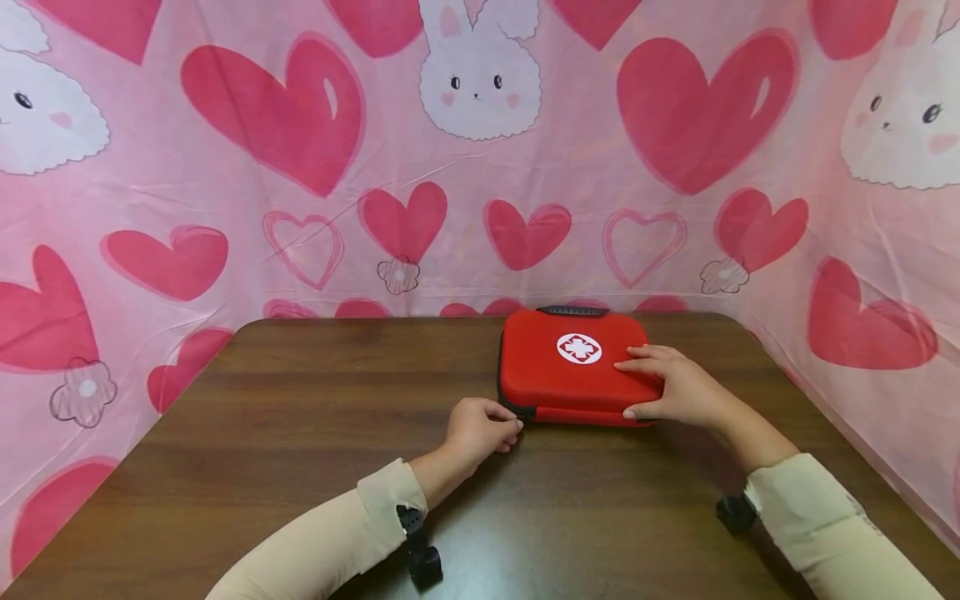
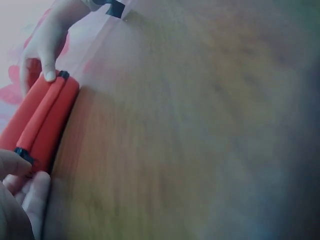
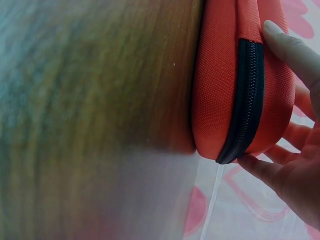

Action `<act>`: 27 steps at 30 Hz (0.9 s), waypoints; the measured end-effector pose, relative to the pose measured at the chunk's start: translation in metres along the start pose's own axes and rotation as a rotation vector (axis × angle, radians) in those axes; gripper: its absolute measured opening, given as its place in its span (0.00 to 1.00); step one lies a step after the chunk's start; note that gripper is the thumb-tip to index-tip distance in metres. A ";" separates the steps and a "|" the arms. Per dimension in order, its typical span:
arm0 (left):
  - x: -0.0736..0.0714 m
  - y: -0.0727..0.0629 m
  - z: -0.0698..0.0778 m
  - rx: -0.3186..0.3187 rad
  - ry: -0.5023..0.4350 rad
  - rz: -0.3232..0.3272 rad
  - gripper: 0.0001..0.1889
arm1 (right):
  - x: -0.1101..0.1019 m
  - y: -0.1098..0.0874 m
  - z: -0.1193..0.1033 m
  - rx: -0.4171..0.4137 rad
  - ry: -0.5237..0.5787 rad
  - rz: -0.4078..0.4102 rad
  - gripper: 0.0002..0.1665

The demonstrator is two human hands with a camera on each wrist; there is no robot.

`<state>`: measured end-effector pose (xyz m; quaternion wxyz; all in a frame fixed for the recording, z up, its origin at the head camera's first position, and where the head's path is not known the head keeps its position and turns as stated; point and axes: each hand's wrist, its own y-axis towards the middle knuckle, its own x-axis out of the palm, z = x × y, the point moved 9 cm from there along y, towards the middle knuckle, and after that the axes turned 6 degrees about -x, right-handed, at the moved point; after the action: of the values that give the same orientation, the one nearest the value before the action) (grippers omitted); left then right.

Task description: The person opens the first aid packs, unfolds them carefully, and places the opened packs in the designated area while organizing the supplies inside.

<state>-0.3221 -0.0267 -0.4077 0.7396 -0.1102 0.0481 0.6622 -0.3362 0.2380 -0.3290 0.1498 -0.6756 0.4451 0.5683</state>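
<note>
A red first-aid case [image 1: 536, 371], closed and lying flat, has a round white emblem [image 1: 579, 349] on its lid. At its front left corner my left hand [image 1: 476, 433] pinches thumb and fingers together by the end of the zipper; the small zipper pull is hidden by the fingertips. My right hand [image 1: 681, 390] grips the right front corner, thumb at the front edge and fingers spread over the lid. In the right wrist view a black zipper [image 3: 248, 95] runs along the case's side, its teeth together.
The case rests on a brown wooden table [image 1: 360, 367], toward the back. Its black carry handle [image 1: 573, 311] points to the far edge. A pink cloth [image 1: 465, 167] with hearts and rabbits hangs behind and at both sides. Each wrist wears a small black camera [image 1: 425, 567].
</note>
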 end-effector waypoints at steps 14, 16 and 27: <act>-0.013 0.000 0.022 0.192 0.234 -0.144 0.03 | -0.002 -0.001 -0.003 -0.078 -0.007 -0.009 0.37; -0.018 0.004 0.022 0.205 0.260 -0.172 0.03 | -0.001 -0.001 -0.004 -0.085 -0.007 -0.010 0.37; -0.046 0.039 0.031 0.259 0.407 -0.119 0.02 | -0.001 0.000 -0.006 -0.088 -0.023 -0.005 0.37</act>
<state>-0.3682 -0.0605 -0.3714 0.7604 -0.1481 0.2739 0.5700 -0.3324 0.2346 -0.3261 0.1266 -0.6761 0.4162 0.5947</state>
